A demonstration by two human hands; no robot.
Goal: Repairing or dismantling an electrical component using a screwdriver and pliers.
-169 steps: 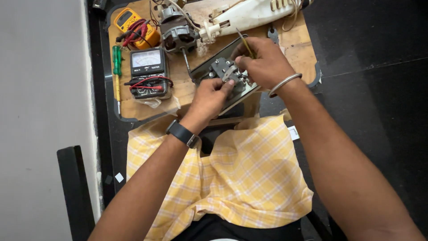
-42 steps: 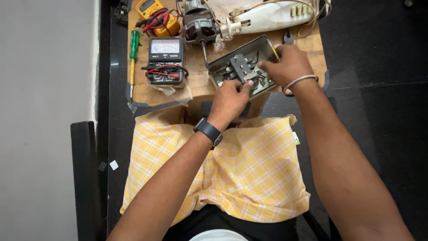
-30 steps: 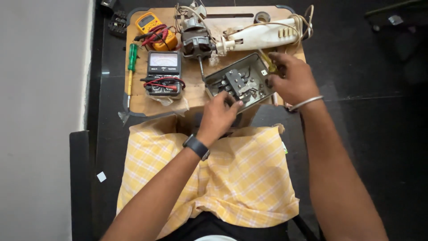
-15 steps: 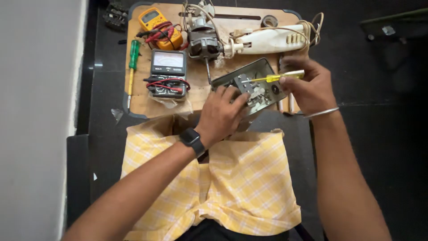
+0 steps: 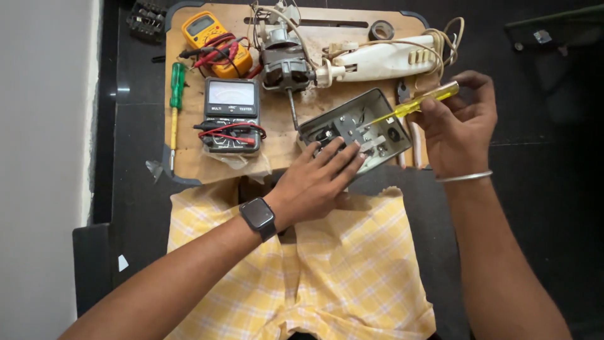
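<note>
A person sits with a yellow checked cloth (image 5: 327, 264) over the lap and a wooden board (image 5: 277, 141) lying across in front, like a small desk. Near the right end of the board lies an open grey metal box (image 5: 355, 129) with small parts inside.

The left hand (image 5: 318, 182) lies flat on the near side of the box, fingers spread and touching the parts. A dark watch (image 5: 258, 217) sits on that wrist. The right hand (image 5: 456, 126) is just right of the box. It pinches a screwdriver with a yellow see-through handle (image 5: 418, 104), and the thin tip points down into the box. A thin metal bangle (image 5: 464, 177) is on that wrist.

Farther away on the board lie a small motor (image 5: 286, 66) and a long white plastic casing (image 5: 384, 60) with cords. To the left sit a black meter with red leads (image 5: 231, 113), a yellow meter (image 5: 211, 34) and a green screwdriver (image 5: 176, 97) at the left edge.
</note>
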